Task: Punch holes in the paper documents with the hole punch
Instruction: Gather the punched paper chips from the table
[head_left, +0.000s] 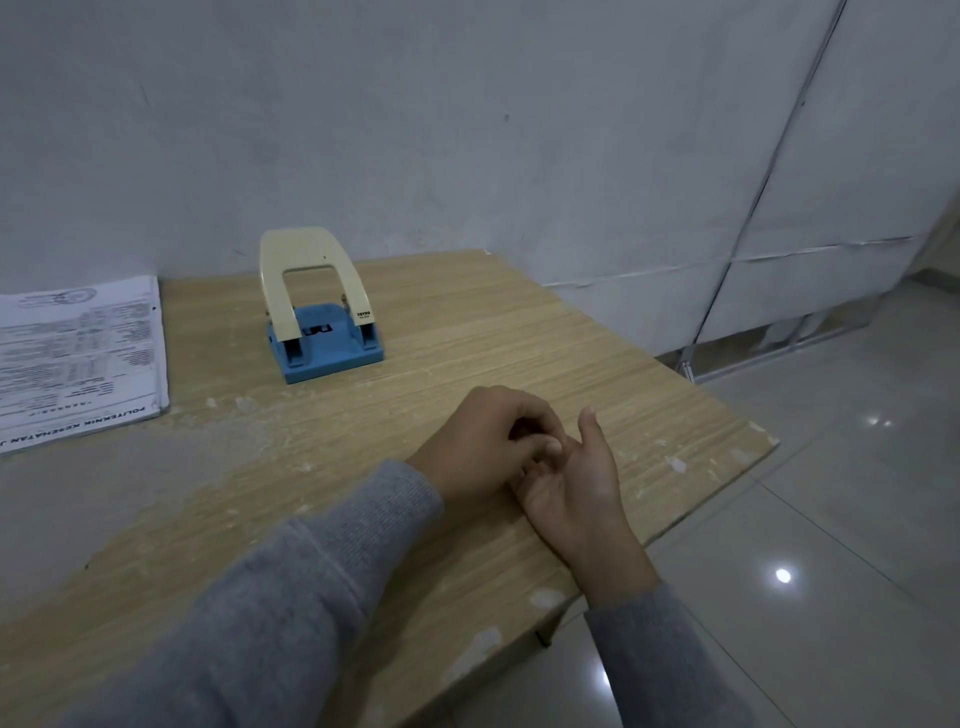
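Grey knit sleeves come in from the bottom edge, both forearms over the near part of the wood-grain laminate table (467, 322). Left hand (478, 441) lies knuckles up w/ fingers curled, tips touching the right hand (576, 488), which lies palm up, thumb raised. Left fingers curl onto the right hand's fingers, no object between them as far as I can see; whether the right fingers are straight or bent under the left I can't tell. Neither hand is on a task item.

Further back, approx mid-table, stands the two-hole punch w/ cream metal lever and blue plastic base (319, 306), lever up, slot facing the person, nothing in it. Stack of white printed paper documents (78, 353) lies flat at the far left, well apart from the punch, partly cut off by the frame edge.

Judgement: work not yet begun; first step is fetching paper. To do it well: lift a thin batch w/ left hand, square the edges by tapping on the table, slide one edge fully into the slot till it stops, centre it, hold the sheets flat w/ one hand and press the lever straight down w/ the other palm. Too thick a batch prob jams.

Tabletop is worn, pale scuffs and chipped spots along near and right edges. Behind: plain grey wall; right: glossy pale floor tiles w/ light reflections.
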